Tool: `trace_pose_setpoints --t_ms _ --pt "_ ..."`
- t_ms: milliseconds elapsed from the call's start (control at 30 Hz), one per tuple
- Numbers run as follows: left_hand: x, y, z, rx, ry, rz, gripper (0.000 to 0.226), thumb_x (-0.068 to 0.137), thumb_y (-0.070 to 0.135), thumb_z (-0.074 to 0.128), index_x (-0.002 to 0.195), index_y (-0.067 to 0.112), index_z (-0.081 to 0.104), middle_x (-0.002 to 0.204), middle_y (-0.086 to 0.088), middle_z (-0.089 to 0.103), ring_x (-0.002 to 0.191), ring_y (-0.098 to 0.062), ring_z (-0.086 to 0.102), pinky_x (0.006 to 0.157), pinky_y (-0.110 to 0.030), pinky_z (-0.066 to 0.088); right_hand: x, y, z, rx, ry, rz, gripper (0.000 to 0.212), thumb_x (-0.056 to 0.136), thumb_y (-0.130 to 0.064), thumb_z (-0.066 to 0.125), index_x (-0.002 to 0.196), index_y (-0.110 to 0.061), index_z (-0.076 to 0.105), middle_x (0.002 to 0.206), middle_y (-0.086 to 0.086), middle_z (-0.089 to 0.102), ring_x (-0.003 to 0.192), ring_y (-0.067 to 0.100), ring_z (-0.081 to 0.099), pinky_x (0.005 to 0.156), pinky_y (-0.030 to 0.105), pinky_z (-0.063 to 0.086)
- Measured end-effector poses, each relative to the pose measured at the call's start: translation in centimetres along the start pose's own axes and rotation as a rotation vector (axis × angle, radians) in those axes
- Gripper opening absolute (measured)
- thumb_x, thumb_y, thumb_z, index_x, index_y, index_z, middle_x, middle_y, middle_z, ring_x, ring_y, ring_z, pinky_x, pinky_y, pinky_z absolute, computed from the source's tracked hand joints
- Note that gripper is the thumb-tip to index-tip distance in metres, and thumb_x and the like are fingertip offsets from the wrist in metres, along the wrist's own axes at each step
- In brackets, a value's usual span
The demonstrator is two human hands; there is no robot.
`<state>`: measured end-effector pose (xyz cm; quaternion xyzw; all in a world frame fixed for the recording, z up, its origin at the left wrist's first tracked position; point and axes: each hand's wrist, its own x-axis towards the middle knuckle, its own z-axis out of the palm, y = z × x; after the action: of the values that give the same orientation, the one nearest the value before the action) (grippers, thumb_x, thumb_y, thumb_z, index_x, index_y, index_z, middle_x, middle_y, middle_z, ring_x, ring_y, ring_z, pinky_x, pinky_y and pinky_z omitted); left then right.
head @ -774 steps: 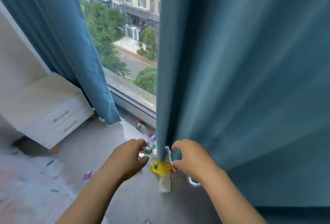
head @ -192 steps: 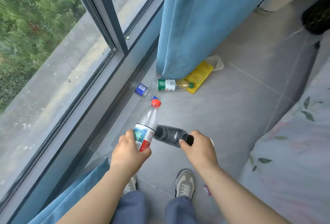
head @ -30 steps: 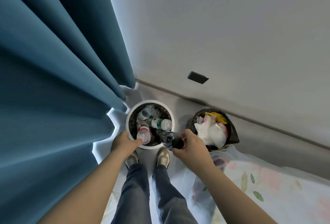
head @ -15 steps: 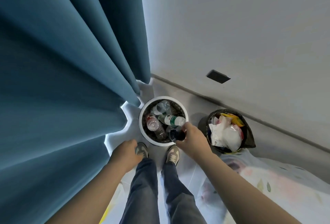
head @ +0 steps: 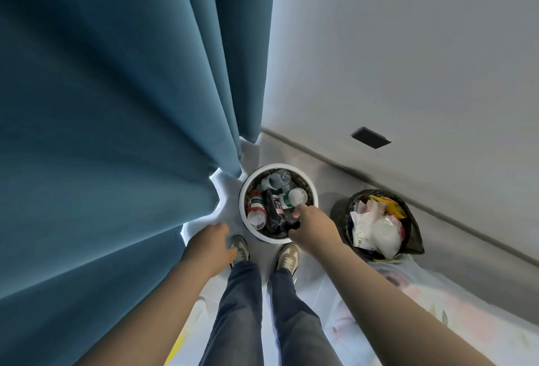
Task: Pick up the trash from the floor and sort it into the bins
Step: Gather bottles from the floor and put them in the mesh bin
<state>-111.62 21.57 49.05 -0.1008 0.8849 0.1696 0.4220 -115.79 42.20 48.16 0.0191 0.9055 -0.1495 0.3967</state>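
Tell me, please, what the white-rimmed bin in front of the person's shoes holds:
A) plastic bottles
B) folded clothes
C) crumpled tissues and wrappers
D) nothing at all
A: the white-rimmed bin holds a red-labelled bottle, a dark bottle and a green-labelled bottle, while the tissues and wrappers lie in the black-lined bin beside it.

The curtain point(head: 116, 132) is coloured deep teal; one bin point(head: 275, 166) is rimmed white, the other bin point(head: 414, 231) is lined black.
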Motion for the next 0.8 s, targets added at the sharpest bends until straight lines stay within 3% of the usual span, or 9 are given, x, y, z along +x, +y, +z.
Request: trace_pose_setpoints --t_ms 67,167,267,333,467,700,800 --pt "-0.7 0.4 -1.2 0.016 0.014 0.014 0.025 0.085 0.031 0.060 0.097 0.012 0.050 0.102 -0.005 0.059 0.088 -0.023 0.053 0.069 -0.028 0.040 -1.1 -0.3 -0.8 -0.041 0.007 -0.015 0.037 0.083 -0.017 0.056 0.120 -0.015 0.054 0.117 0.004 0.057 0.100 0.023 0.058 0.078 0.032 0.050" --pt "-2.1 0.8 -2.9 0.020 0.017 0.034 0.038 0.084 0.033 0.060 0.115 0.011 0.053 0.113 -0.006 0.058 0.102 -0.026 0.057 0.082 -0.032 0.046 -2.8 -0.8 -2.3 -0.112 0.008 -0.055 0.034 0.082 -0.018 0.058 0.116 -0.015 0.055 0.113 0.005 0.059 0.098 0.024 0.059 0.079 0.035 0.052" --pt "-3.9 1.3 -4.8 0.042 0.020 0.053 0.043 0.084 0.036 0.061 0.120 0.014 0.052 0.120 -0.007 0.057 0.110 -0.026 0.056 0.090 -0.034 0.047 -4.9 -1.7 -4.2 -0.157 -0.013 -0.067 0.036 0.081 -0.020 0.058 0.116 -0.015 0.056 0.114 0.006 0.061 0.102 0.026 0.059 0.082 0.035 0.052" --pt "-5.4 1.8 -6.0 0.038 0.023 0.070 0.043 0.084 0.037 0.061 0.120 0.015 0.052 0.121 -0.004 0.057 0.111 -0.024 0.056 0.090 -0.033 0.047 -6.4 -2.3 -5.6 -0.155 -0.002 -0.076 0.038 0.080 -0.022 0.060 0.117 -0.015 0.056 0.115 0.006 0.061 0.103 0.026 0.059 0.084 0.036 0.052" --pt "-8.6 2.8 -8.7 0.055 0.060 0.122 0.030 0.084 0.038 0.059 0.101 0.015 0.050 0.109 -0.003 0.058 0.100 -0.023 0.057 0.081 -0.032 0.048 -9.5 -3.7 -9.0 -0.137 0.097 -0.121 0.040 0.082 -0.027 0.062 0.120 -0.015 0.055 0.119 0.005 0.059 0.108 0.026 0.057 0.087 0.037 0.050" --pt "-13.8 5.0 -13.5 -0.006 0.122 0.199 0.044 0.086 0.038 0.058 0.125 0.019 0.049 0.126 0.002 0.052 0.111 -0.019 0.053 0.087 -0.028 0.046 -15.7 -5.2 -15.8 -0.094 0.208 -0.186 0.040 0.085 -0.028 0.061 0.124 -0.023 0.056 0.122 0.000 0.059 0.115 0.020 0.054 0.090 0.031 0.045" --pt "-15.7 6.1 -15.5 -0.063 0.138 0.213 0.044 0.084 0.042 0.061 0.123 0.024 0.050 0.123 0.005 0.053 0.105 -0.016 0.054 0.091 -0.029 0.046 -18.4 -4.8 -18.4 -0.006 0.271 -0.177 0.039 0.083 -0.027 0.063 0.122 -0.024 0.058 0.121 -0.002 0.059 0.115 0.017 0.054 0.093 0.029 0.045"
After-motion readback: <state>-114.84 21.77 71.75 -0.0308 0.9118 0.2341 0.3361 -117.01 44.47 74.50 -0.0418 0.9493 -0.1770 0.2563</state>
